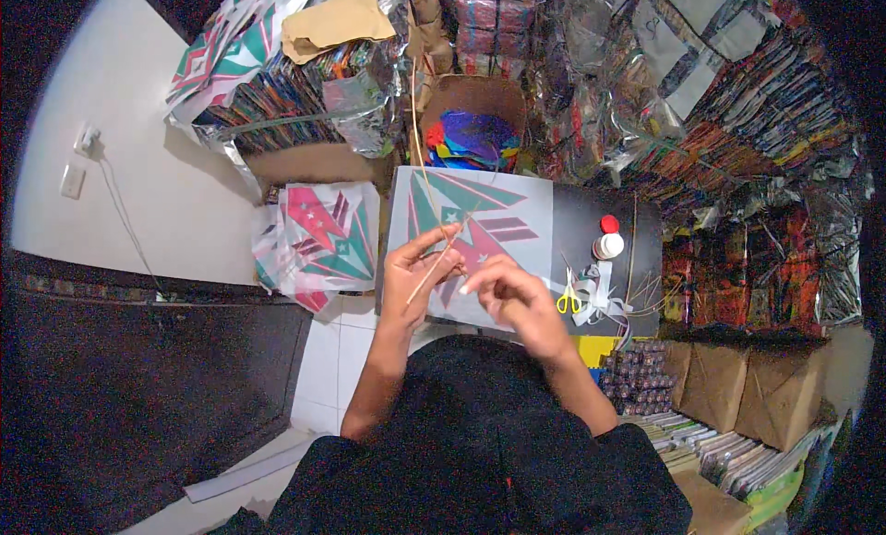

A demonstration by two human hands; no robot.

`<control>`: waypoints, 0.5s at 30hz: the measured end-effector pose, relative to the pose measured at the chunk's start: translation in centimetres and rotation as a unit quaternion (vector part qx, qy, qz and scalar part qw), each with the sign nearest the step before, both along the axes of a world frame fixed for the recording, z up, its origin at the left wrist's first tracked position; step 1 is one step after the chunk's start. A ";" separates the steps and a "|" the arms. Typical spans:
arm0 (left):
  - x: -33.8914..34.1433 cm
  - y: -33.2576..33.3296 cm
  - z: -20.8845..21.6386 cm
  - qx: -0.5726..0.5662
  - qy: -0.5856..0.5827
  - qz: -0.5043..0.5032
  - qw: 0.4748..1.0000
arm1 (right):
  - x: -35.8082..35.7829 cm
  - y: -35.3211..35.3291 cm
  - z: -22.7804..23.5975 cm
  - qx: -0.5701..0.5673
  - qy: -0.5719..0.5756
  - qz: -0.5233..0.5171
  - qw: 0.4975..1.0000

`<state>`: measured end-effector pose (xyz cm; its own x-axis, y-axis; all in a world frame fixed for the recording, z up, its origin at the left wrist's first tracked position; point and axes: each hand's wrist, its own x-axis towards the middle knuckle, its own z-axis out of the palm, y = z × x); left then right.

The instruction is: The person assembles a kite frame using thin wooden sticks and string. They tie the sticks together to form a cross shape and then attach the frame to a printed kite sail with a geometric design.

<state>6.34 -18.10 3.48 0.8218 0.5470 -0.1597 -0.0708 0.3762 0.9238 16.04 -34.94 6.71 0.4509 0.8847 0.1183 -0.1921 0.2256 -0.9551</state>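
My left hand [415,272] is closed, with thin wooden sticks pinched in its fingers. One long stick [421,147] rises from the fingertips toward the far side; a shorter stick [423,286] slants across the palm. My right hand [521,304] is just to the right, fingers loosely bent and apart, with nothing visible in them. Beneath both hands lies a white paper sheet [535,186] with a green and red star pattern, partly covered by them. It rests on a dark tabletop [583,212].
Yellow-handled scissors [568,302], a white jar [608,247], a red lid [609,224] and white strips [600,300] lie at the table's right. More patterned sheets [337,230] are at the left. A cardboard box [471,90] and wrapped stacks [757,101] crowd the far and right sides.
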 end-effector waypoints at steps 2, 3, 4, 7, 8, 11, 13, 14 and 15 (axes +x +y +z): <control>-0.2 0.0 0.1 -0.029 -0.019 -0.011 0.999 | 0.9 -0.2 -1.0 -0.024 0.028 -0.062 0.997; -0.3 -0.1 0.1 -0.040 -0.029 -0.005 0.999 | 1.4 -0.3 -1.7 -0.036 0.041 -0.094 0.994; -0.3 -0.2 0.1 -0.050 -0.040 0.001 0.998 | 2.1 -0.4 -2.3 -0.027 0.033 -0.109 0.993; -0.5 0.0 -0.4 -0.062 -0.050 -0.001 0.997 | 3.2 -0.2 -1.9 -0.063 -0.039 -0.175 0.982; -0.6 0.0 -0.6 -0.063 -0.052 -0.004 0.997 | 3.6 -0.1 -2.2 -0.067 -0.058 -0.185 0.979; -0.6 -0.2 -0.5 -0.059 -0.063 0.000 0.996 | 4.4 0.0 -2.9 -0.080 -0.153 -0.231 0.958; -0.7 -0.2 -0.3 -0.061 -0.064 -0.004 0.996 | 4.9 0.0 -3.4 -0.084 -0.160 -0.243 0.953; -0.7 -0.2 -0.1 -0.060 -0.064 -0.005 0.996 | 5.1 0.0 -3.5 -0.085 -0.164 -0.249 0.951; -0.7 -0.3 0.1 -0.061 -0.064 -0.004 0.996 | 5.2 0.1 -3.6 -0.087 -0.176 -0.253 0.947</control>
<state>5.67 -18.42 3.60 0.8441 0.5230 -0.1179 -0.1815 0.4856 0.8551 21.26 -34.85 3.16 0.7817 0.5863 0.2127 0.2363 0.0372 -0.9710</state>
